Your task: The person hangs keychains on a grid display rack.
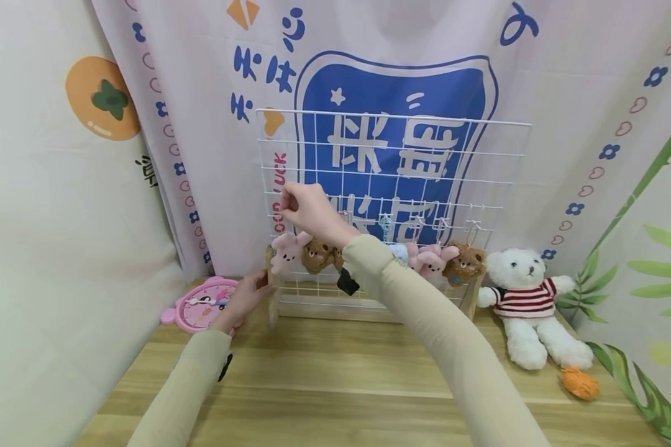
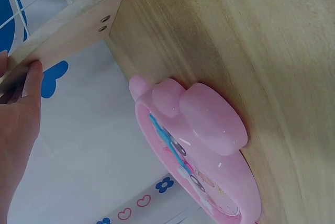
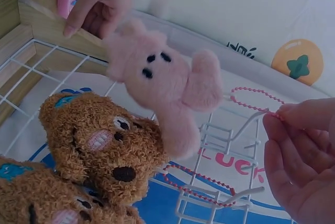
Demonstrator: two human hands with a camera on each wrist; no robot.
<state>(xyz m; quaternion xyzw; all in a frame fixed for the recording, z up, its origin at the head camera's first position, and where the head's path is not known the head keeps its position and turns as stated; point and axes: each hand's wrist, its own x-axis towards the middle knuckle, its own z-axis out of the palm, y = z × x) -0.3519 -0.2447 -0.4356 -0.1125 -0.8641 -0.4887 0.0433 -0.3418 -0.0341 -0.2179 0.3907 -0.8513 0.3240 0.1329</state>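
Note:
My right hand (image 1: pixel 317 214) pinches the pink bead chain (image 3: pixel 255 89) of a pink plush bunny keychain (image 3: pixel 157 72) between thumb and forefinger. In the right wrist view, the chain meets the tip of a white hook (image 3: pixel 246 124); whether it is fully over the hook I cannot tell. The bunny hangs at the left end of the white wire grid rack (image 1: pixel 391 115). My left hand (image 1: pixel 248 298) grips the rack's wooden side post (image 2: pixel 68 30), thumb and fingers on either side. Beside the bunny hangs a brown plush bear keychain (image 3: pixel 104 140) from its own hook.
Other plush keychains, including a pink one (image 1: pixel 433 261) and a brown bear (image 1: pixel 465 264), hang farther right on the grid. A pink clock (image 1: pixel 207 304) stands left of the rack. A white teddy bear (image 1: pixel 528 301) and an orange object (image 1: pixel 579 383) are on the right.

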